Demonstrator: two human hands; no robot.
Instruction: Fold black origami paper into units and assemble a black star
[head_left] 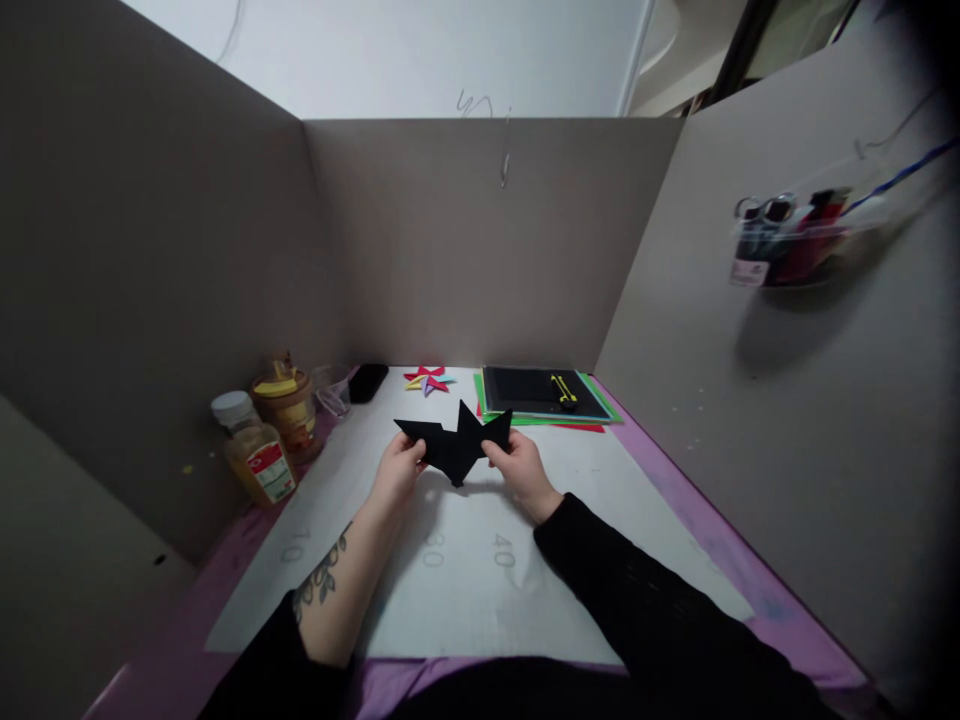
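Observation:
A piece of folded black paper (pixel 459 447) with several pointed tips is held up over the white sheet on the table. My left hand (pixel 399 466) pinches its left part between thumb and fingers. At the right part, my right hand (pixel 519 466) grips it in the same way, thumb on the near face. Both hands hide the fingers behind the paper. Beyond them lies a multicoloured folded paper star (pixel 428 380). To its right is a stack of coloured paper (pixel 517 392) with a black sheet on top, and a yellow-and-black tool (pixel 562 391) rests on that.
Along the left stand a jar with a white lid (pixel 255 450), a brown container (pixel 291 405) and a clear plastic cup (pixel 332 388). A black phone-like object (pixel 368 382) lies behind. Grey panels enclose three sides; a clear holder (pixel 799 245) with tools hangs at right.

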